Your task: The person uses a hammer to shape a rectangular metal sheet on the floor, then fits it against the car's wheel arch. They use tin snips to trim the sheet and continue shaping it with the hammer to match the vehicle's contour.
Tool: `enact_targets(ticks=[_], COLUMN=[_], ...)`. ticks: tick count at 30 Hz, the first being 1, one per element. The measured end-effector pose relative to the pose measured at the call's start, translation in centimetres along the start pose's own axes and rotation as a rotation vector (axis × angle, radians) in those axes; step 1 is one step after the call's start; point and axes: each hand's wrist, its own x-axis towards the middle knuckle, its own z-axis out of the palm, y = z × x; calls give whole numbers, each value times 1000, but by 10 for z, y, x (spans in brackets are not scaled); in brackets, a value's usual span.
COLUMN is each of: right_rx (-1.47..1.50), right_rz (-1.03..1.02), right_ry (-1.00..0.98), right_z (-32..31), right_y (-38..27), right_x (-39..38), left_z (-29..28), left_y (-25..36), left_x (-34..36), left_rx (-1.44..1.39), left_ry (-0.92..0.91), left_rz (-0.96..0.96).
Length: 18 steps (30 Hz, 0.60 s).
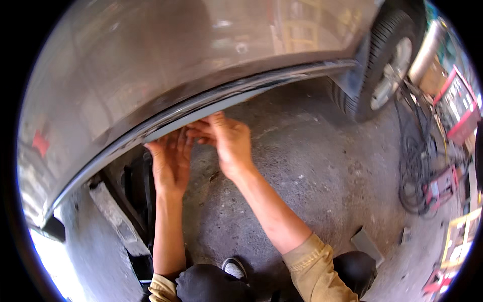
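A long, flat grey strip (201,113) lies along the underside of the sill (171,111) of a brown-grey car (151,55). My left hand (171,161) holds the strip near its left end, thumb and fingers pointing upward against its lower edge. Close beside it, my right hand (232,143) grips the strip farther right. Its thumb rests on the strip's edge, and the other fingers bend in toward my left hand. Some fingertips are hidden behind or under the strip. Whether the strip is fixed to the sill I cannot tell.
A worn metal beam (118,216) with black bars stands under the car at left. The car's wheel (390,65) is at far right. Coiled black cables (412,176), a red machine (443,187) and a red cart (463,123) line the right side. A grey flat piece (368,246) lies on the floor.
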Motion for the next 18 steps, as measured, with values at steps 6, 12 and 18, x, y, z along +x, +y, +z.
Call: enact_targets(ticks=[6, 12, 18], right_rx=[-42, 226, 90], right_rz=[76, -140, -164], right_ry=[-73, -111, -174], right_z=[-8, -24, -38], right_y=[-6, -17, -22], right_x=[9, 25, 32], left_z=[-3, 6, 14], left_y=[6, 6, 1], left_x=[7, 7, 8], left_rx=[-105, -419, -461], left_ry=[-25, 16, 30], left_rz=[8, -36, -20])
